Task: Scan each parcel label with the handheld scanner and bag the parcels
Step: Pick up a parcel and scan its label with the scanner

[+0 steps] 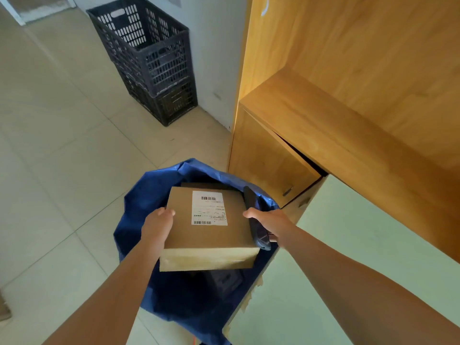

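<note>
I hold a box [207, 229] between my hands, over the open mouth of a blue bag [146, 195] that sits on the floor just below them. My left hand [158, 224] grips the box's left edge, thumb on top and fingers curled underneath. My right hand [267, 224] presses the box's right side with its thumb on the top edge, and the same hand clamps a dark scanner [256, 220] against that side. The white label [209, 207] faces up between my thumbs. Another box [206, 185] lies in the bag beyond my hands. A pale table [336, 270] runs under my right forearm. Wooden shelves [348, 95] stand beyond my right hand, black crates [149, 58] far past my left.
</note>
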### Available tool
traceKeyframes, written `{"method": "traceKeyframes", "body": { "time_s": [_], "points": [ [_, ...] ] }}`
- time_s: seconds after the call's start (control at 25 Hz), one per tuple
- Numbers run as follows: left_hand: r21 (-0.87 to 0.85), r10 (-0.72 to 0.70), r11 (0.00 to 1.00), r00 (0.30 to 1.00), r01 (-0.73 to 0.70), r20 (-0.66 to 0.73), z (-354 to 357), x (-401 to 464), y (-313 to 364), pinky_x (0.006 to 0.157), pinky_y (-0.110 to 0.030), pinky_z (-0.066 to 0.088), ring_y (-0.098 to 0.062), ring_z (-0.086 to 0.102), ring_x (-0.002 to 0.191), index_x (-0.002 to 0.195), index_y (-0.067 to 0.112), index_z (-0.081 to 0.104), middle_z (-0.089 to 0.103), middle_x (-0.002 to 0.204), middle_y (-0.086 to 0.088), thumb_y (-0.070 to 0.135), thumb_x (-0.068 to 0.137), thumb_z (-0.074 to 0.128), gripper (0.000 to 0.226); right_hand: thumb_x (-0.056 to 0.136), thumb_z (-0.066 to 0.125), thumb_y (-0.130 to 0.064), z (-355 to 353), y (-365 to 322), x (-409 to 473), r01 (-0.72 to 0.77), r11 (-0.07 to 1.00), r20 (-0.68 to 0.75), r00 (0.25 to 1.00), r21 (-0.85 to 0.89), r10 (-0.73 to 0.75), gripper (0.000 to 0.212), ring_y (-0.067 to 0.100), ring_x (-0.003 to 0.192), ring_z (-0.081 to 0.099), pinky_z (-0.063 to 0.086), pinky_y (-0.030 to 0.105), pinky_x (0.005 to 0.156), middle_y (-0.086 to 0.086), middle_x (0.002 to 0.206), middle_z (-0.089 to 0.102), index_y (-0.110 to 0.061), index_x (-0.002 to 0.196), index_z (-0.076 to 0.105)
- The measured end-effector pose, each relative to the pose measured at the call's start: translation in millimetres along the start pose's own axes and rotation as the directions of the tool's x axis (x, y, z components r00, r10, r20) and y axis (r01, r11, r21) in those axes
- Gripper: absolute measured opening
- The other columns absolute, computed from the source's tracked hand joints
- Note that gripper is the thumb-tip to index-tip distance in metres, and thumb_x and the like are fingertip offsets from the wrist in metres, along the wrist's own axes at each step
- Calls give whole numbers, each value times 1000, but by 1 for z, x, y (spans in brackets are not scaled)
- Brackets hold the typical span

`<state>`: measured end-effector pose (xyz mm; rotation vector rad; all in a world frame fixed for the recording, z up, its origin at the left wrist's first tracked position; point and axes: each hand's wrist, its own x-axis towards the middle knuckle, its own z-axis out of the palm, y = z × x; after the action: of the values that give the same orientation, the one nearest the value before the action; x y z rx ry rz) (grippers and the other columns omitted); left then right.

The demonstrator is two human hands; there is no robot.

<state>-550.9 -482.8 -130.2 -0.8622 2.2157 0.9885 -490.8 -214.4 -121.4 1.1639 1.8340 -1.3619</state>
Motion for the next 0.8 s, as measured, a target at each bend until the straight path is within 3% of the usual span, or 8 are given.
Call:
{"method": "traceKeyframes", "body": {
  "time_s": [0.08,0.2,0.36,0.48,0.64,0.8],
  "points": [
    [-62,72,995,996,-75,-48,8,-5,-6,99,-46,42,-31,53,120,146,25,43,57,134,-9,44,91,45,59,43,82,-64,-4,6,1,41,999,-62,997,-9,-41,76,23,94,68,59,37,84,6,97,69,-16,101,68],
    [-134,154,976,979,-172,-137,8,-15,-7,93,-53,50,-31,59,115,150,38,29,63,128,-6,62,75,38,79,59,84,-59,-7,12,-2,97,995,-117,989,16,-95,62,21,90,67,54,30,70,5,99,69,-17,103,70],
    [-129,235,957,957,-258,-169,5,-38,-1,87,-47,49,-27,60,112,150,34,32,63,125,-4,56,85,36,69,68,85,-52,-11,13,-17,135,989,-149,981,61,-124,51,21,88,69,57,31,73,5,99,70,-19,103,70],
    [-135,328,925,927,-354,-182,4,-65,5,83,-42,43,-23,59,106,144,29,42,62,108,3,49,93,38,54,73,85,-47,-16,19,-37,160,984,-163,976,82,-145,43,16,76,63,49,25,61,3,89,65,-16,98,69],
    [-125,437,881,886,-457,-158,5,-104,19,75,-38,38,-7,51,76,135,21,50,55,82,10,37,98,38,43,73,85,-49,-25,31,-75,218,968,-232,955,126,-185,53,19,85,69,49,24,60,5,96,70,-16,111,68],
    [-93,570,812,818,-576,-78,28,-156,36,83,-42,47,-22,61,96,147,32,39,64,106,-3,45,90,38,58,71,87,-49,-57,58,-121,267,943,-322,927,201,-194,55,22,90,72,59,29,68,6,99,73,-17,112,67]
  ]
}}
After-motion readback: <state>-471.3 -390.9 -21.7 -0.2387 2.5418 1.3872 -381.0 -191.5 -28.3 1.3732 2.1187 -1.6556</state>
